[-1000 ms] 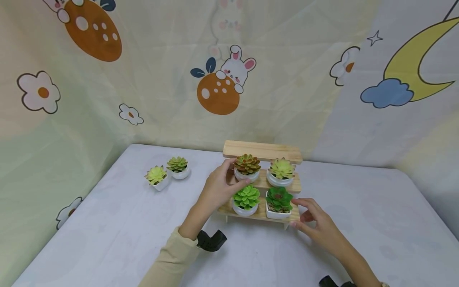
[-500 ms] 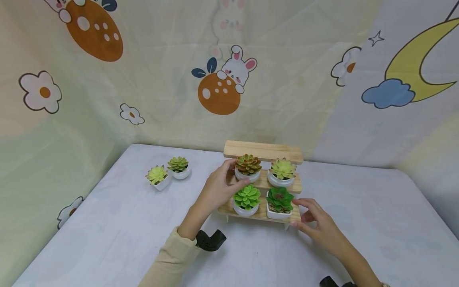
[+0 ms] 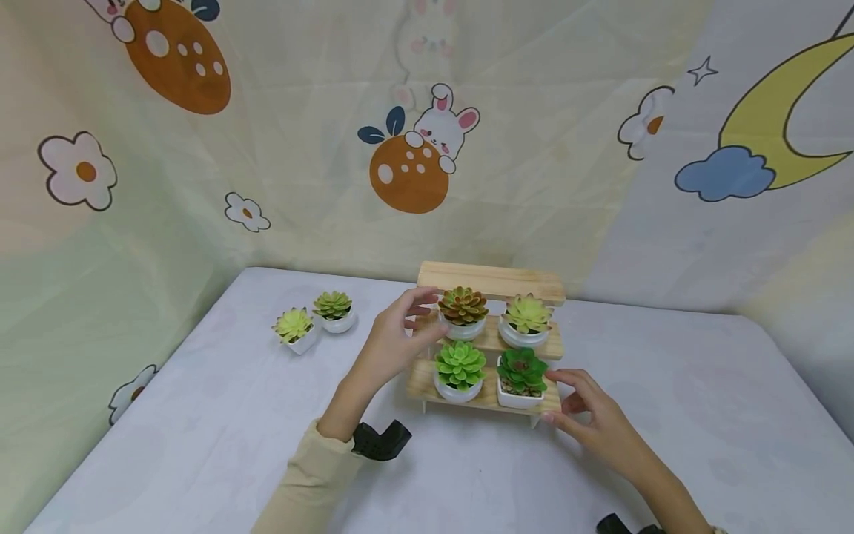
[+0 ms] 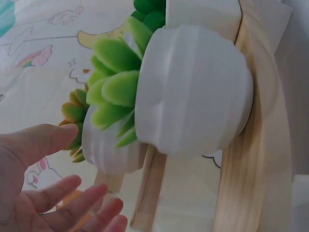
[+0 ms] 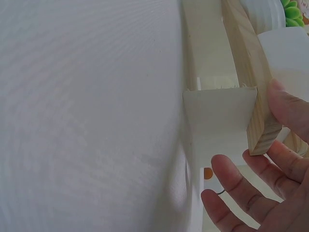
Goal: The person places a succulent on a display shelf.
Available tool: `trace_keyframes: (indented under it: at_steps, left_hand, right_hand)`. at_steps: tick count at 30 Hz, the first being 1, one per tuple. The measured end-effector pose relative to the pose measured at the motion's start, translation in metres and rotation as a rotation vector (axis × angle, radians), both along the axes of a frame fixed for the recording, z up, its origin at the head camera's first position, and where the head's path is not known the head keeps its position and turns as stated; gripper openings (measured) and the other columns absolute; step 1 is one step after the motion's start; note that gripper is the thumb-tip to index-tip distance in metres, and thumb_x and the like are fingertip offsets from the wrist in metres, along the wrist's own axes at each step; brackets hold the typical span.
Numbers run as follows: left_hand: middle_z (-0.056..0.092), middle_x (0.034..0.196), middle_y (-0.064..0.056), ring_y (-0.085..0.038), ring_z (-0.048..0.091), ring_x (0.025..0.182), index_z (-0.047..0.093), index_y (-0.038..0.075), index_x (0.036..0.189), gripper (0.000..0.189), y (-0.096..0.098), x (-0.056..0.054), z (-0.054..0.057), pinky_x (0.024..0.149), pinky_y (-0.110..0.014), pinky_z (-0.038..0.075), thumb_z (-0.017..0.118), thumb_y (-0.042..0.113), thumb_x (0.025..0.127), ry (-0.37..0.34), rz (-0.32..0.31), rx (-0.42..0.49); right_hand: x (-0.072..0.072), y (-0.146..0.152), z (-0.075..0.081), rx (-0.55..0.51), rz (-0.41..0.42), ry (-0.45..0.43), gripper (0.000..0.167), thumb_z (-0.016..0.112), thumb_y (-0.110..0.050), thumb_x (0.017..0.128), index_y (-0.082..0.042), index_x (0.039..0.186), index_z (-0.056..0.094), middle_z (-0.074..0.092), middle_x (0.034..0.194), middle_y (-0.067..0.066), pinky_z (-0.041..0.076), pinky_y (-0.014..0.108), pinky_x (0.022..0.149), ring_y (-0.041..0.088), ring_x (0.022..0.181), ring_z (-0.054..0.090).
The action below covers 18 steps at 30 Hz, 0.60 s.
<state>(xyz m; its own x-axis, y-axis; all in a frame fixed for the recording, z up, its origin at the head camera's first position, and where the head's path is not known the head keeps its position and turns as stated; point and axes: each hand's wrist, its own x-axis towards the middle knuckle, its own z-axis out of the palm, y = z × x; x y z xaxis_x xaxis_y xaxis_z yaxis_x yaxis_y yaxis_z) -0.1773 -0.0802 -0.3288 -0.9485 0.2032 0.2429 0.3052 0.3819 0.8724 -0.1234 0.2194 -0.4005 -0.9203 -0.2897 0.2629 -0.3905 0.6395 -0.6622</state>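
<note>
A three-tier wooden plant stand point(image 3: 490, 279) holds potted succulents on its lower two tiers. On the middle tier are a brownish-red succulent point(image 3: 463, 304) and a pale green one point(image 3: 527, 313); below them sit a bright green succulent point(image 3: 460, 363) and a dark green one in a square pot point(image 3: 520, 401). My left hand point(image 3: 392, 337) is beside the brownish-red one, fingers spread; the left wrist view shows its thumb point(image 4: 53, 140) overlapping the leaves and its fingers free of the pot. My right hand point(image 3: 594, 424) pinches the right end of the bottom board point(image 5: 263, 121) between thumb and fingers.
Two more succulents, one yellow-green point(image 3: 293, 325) and one green point(image 3: 333, 305), stand in white pots on the white-covered table point(image 3: 200, 415) at the left. The stand's top tier bears no pots. A printed cloth backdrop point(image 3: 534, 148) rises behind the table.
My left hand has loosened from the brownish-red succulent's pot and drawn slightly left, its fingers spreading. The right hand stays at the stand's end.
</note>
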Motion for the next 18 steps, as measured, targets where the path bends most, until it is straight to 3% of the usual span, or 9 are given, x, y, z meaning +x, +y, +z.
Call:
trace_keyframes:
  at_steps: [6,18]
  left_hand:
    - [0.058,0.125,0.001,-0.019,0.053,0.117,0.048,0.017,0.132,0.053,-0.012,-0.002,0.003,0.095,-0.040,0.046,0.067,0.033,0.085,0.017,0.048,0.024]
    - [0.058,0.125,-0.002,-0.017,0.054,0.115,0.052,0.015,0.128,0.046,-0.038,-0.006,0.006,0.098,-0.038,0.045,0.068,0.023,0.085,0.100,0.127,0.041]
  right_hand:
    - [0.000,0.000,-0.001,-0.009,0.008,0.010,0.050,0.072,-0.016,0.081,-0.008,0.125,0.051,0.053,0.121,0.008,0.052,0.023,0.068,-0.002,0.078,0.052]
    - [0.000,0.000,0.000,-0.005,-0.012,-0.022,0.050,0.073,-0.019,0.080,-0.009,0.124,0.051,0.053,0.121,0.007,0.052,0.022,0.068,-0.001,0.078,0.052]
